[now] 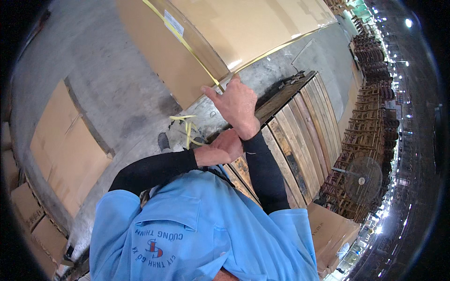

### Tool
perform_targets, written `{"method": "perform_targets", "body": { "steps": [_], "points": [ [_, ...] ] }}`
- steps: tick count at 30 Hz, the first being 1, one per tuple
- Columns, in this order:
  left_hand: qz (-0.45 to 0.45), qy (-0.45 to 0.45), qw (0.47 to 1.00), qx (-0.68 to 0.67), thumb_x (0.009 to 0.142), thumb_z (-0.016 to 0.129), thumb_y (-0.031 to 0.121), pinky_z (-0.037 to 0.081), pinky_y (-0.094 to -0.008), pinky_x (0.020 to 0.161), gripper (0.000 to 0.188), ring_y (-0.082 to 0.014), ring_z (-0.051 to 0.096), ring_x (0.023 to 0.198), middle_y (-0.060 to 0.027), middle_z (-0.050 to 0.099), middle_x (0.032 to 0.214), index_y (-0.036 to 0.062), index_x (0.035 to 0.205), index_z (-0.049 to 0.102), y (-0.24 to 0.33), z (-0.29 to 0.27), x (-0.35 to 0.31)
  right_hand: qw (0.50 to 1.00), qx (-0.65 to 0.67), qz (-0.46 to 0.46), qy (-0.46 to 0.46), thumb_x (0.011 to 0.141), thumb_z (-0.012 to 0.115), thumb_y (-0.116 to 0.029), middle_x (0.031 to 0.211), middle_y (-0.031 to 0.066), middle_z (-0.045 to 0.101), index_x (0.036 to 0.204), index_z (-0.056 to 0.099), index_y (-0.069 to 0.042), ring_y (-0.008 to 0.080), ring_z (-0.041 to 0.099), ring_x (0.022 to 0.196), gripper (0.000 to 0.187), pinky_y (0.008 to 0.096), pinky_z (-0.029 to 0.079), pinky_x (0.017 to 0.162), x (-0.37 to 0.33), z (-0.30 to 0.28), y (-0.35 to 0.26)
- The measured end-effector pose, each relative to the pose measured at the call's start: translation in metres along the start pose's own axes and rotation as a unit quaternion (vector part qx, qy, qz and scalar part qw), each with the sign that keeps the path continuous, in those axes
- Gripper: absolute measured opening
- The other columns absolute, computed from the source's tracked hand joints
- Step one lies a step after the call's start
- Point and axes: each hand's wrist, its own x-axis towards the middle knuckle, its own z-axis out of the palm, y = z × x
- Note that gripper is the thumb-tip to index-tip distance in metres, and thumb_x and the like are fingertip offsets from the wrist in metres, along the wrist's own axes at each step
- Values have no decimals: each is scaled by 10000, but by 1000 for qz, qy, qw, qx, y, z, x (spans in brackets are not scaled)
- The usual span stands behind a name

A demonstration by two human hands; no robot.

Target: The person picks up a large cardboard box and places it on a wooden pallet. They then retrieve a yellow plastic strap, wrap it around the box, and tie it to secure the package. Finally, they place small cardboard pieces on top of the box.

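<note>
Concrete floor (126, 70), grey and scuffed, in a cluttered hall. Stacked brown wooden frames (365, 110) along the right, a round fan (363, 180) near them. Flattened cardboard sheet (68, 145) lying at left.

Large cardboard carton (267, 28) at top centre, ahead of the wearer, bound with yellow strap (201, 62); white label (174, 24) on one face. Right hand (238, 103) at its near corner: thumb and index spread apart, index tip by the strap where it meets the edge. Other fingers out of sight; cannot tell if they grip.

Left hand (227, 146) crosses close against the right wrist, fingers hidden; state cannot be told. Black sleeves on both forearms. Loose yellow strapping (188, 131) near the feet; slatted wooden pallet (307, 140) just right of the hands.
</note>
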Motion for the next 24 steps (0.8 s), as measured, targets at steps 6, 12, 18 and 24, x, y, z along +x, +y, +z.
{"method": "perform_targets", "body": {
  "steps": [6, 12, 18, 24],
  "points": [
    [117, 9, 987, 113, 866, 589, 235, 532, -508, 785, 244, -428, 659, 883, -230, 678, 899, 5, 902, 664, -1, 3, -3, 998, 6, 46, 43, 894, 664, -359, 731, 284, 662, 845, 642, 78, 451, 685, 751, 440, 519, 548, 680, 0, 16, 0],
    [-27, -46, 979, 194, 891, 537, 188, 543, -522, 750, 258, -447, 674, 796, -246, 692, 889, -32, 852, 664, -5, -4, -21, 993, 81, 43, 77, 957, 602, -354, 639, 166, 665, 786, 645, 28, 343, 692, 659, 420, 457, 527, 653, 7, 32, 12],
    [68, -83, 922, 372, 856, 548, 170, 546, -483, 628, 311, -378, 671, 710, -217, 647, 793, -39, 1081, 597, -93, -28, -68, 985, 121, 2, 126, 987, 589, -335, 520, 125, 583, 659, 584, 23, 232, 595, 490, 485, 395, 455, 515, 2, 47, 17],
    [-47, 56, 944, 323, 835, 576, 182, 410, -458, 1076, 586, -402, 520, 1247, -243, 521, 1379, -25, 1373, 470, -132, -91, -152, 979, 154, -1, 132, 994, 589, -333, 518, 148, 481, 650, 536, 29, 244, 469, 477, 503, 398, 390, 480, -2, 48, 12]
  ]
}}
